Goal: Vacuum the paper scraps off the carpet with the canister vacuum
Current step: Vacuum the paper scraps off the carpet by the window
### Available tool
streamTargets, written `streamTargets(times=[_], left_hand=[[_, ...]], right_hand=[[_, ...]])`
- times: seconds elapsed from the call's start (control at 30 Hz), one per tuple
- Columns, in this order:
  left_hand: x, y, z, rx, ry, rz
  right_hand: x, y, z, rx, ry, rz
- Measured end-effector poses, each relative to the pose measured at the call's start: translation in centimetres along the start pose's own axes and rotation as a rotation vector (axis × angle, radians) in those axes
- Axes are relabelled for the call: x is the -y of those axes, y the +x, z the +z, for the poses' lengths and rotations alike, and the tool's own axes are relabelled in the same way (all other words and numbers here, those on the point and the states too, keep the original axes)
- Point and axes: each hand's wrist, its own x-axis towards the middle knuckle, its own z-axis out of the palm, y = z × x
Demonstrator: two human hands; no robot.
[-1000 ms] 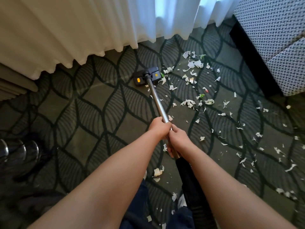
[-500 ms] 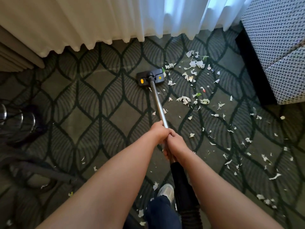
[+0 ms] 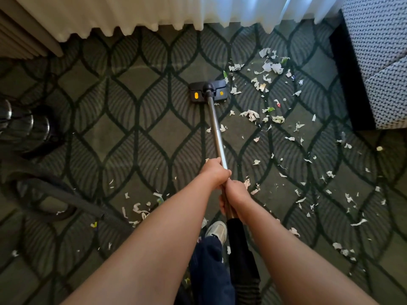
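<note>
Gripping the metal wand (image 3: 217, 133) two-handed: left hand (image 3: 217, 171) clenched round it nearer the floor head (image 3: 208, 91), right hand (image 3: 236, 192) wrapped just behind, touching. Head flat on carpet (image 3: 114, 137) at 12 o'clock, near the curtain (image 3: 176, 12). Paper scraps (image 3: 276, 68) mostly 1–4 o'clock, some at 7. Woven chair (image 3: 381, 62) at 2.

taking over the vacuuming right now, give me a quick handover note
Hands: the left hand grips the metal wand higher up; the right hand grips it just below.
Things: the floor head sits flat on the carpet near the curtain, at the left edge of the mess.
Done: the carpet left of the head shows almost no scraps.
Left: paper scraps lie thick right of the wand toward the patterned chair, with another patch near the feet beside the grey hose.
</note>
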Motion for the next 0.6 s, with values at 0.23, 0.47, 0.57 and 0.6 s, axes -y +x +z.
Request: streamTargets(times=[0.23, 0.47, 0.57, 0.6], left_hand=[[2.6, -2.0, -0.5, 0.023, 0.044, 0.029], [6.7, -4.7, -1.0, 0.044, 0.046, 0.069], [8.0, -6.0, -1.1, 0.055, 0.058, 0.075], [8.6, -6.4, -1.0, 0.055, 0.066, 0.075]], right_hand=[[-2.3, -2.1, 1.7, -0.032, 0.010, 0.008], [-5.5, -5.7, 3.9, -0.063, 0.082, -0.010], [-7.0, -6.6, 4.6, -0.068, 0.103, 0.017], [-7.6, -7.0, 4.8, -0.062, 0.099, 0.025]])
